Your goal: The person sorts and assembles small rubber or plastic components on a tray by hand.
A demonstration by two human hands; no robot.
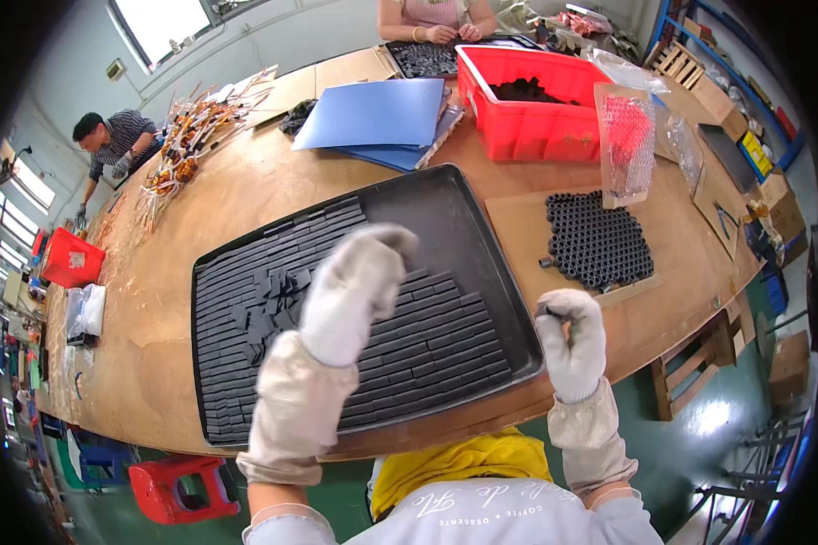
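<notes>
A large black tray [509, 304] lies on the table before me, filled with rows of flat black strips [427, 345]. A loose heap of short black pieces [268, 300] rests on top of the rows. Above the tray's middle is my left hand [359, 282], in a white glove and smeared by motion; its fingers bend over to the right, and what they hold is hidden. Just right of the tray, my right hand [577, 350], also gloved, is closed in a pinch on a small dark piece [553, 312]. Beyond it, a cluster of black tubes [600, 238] stands on cardboard.
A red bin [545, 127] with black material stands at the back, beside blue sheets [373, 113] and bubble wrap [625, 145]. Another person's hands [454, 34] work at a far tray. Another person [118, 145] bends at the left, near tangled sticks [186, 141]. A red stool [177, 490] stands below.
</notes>
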